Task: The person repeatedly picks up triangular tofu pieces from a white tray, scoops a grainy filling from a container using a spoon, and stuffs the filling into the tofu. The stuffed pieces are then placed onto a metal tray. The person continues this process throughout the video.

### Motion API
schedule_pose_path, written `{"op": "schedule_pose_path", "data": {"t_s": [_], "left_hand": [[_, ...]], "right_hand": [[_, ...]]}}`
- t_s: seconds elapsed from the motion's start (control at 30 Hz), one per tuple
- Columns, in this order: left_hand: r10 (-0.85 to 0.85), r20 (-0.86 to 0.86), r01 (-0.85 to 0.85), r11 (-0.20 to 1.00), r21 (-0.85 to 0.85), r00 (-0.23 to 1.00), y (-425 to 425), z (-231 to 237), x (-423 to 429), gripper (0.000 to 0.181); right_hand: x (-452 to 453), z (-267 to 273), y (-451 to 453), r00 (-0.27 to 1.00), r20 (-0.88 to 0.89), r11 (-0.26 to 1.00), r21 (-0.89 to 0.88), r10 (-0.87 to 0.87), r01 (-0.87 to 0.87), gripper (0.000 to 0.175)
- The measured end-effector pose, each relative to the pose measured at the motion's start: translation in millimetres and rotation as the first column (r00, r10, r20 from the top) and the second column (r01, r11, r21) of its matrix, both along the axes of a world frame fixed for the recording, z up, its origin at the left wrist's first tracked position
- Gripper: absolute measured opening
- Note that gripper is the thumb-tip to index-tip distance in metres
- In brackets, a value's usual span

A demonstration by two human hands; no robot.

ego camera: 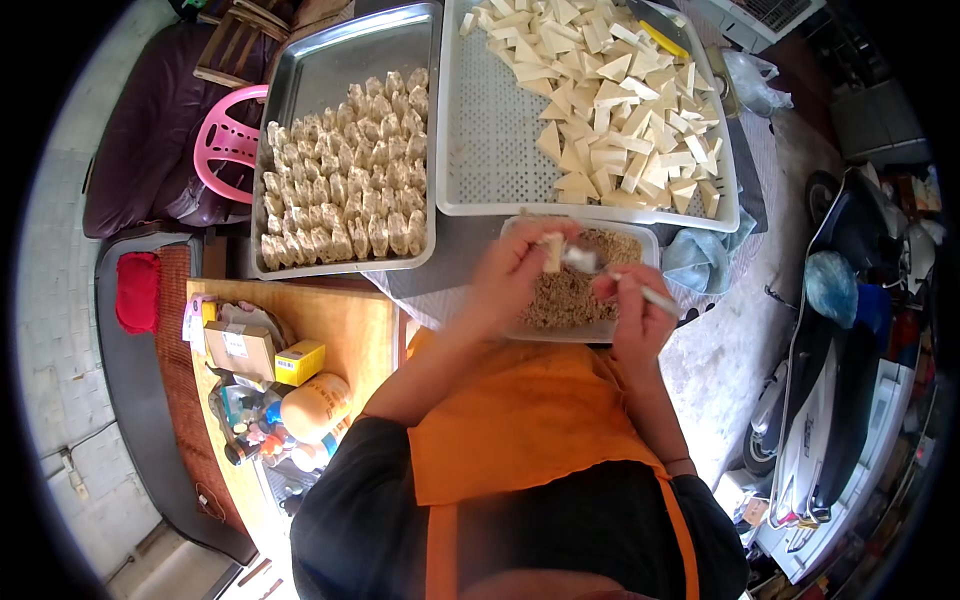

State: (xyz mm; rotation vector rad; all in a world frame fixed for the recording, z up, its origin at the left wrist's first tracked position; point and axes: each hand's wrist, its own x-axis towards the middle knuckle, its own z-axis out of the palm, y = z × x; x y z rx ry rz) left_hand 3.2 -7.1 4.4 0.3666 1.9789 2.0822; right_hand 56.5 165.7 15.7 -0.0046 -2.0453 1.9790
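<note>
My left hand (517,262) grips a pale tofu-like piece (553,253) upright over a white tub (651,247) of brown crumbly filling (562,300). My right hand (637,311) holds a spoon (649,292) by its light handle; its blurred bowl is close to the piece, and I cannot tell whether they touch. Behind the tub, a white perforated tray (487,150) bears many pale triangular pieces (622,142) and a knife with a yellow handle (664,39). To its left, a metal tray (337,52) holds rows of pieces with a speckled brownish surface (345,180).
A light blue cloth (697,259) lies right of the tub. At the left, a wooden table (352,315) bears boxes (240,349), an orange-capped container (315,409) and small items. A pink plastic stool (225,139) stands beside the metal tray. A scooter (814,420) is at the far right.
</note>
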Motion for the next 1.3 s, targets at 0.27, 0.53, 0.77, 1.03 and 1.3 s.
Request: {"op": "schedule_pose_path", "data": {"t_s": [0.27, 0.53, 0.77, 1.03, 1.3], "left_hand": [[-0.048, 0.067, 0.039, 0.991, 0.131, 0.997, -7, 5, -13, 0.030], [-0.074, 0.197, 0.037, 0.983, 0.182, 0.978, -5, 2, -9, 0.037], [-0.191, 0.246, 0.172, 0.980, 0.097, 0.950, 11, 8, -5, 0.038], [-0.061, 0.028, 0.065, 0.989, -0.135, 0.998, 27, -11, 12, 0.023], [-0.053, 0.309, 0.039, 0.998, 0.051, 0.950, 18, -11, 1, 0.019]], "right_hand": [[-26, -39, -3, 0.843, 0.461, 0.884, 0.222, 0.277, -0.412, 0.017], [-15, -1, 29, 0.869, 0.391, 0.931, -0.317, 0.303, -0.183, 0.019], [-3, 8, 20, 0.975, 0.201, 0.996, -0.035, 0.093, -0.088, 0.012], [-11, 40, -11, 0.991, -0.029, 0.781, 0.618, 0.133, -0.087, 0.009], [-4, 59, 14, 0.982, -0.191, 0.881, 0.466, 0.006, 0.085, 0.007]]}}
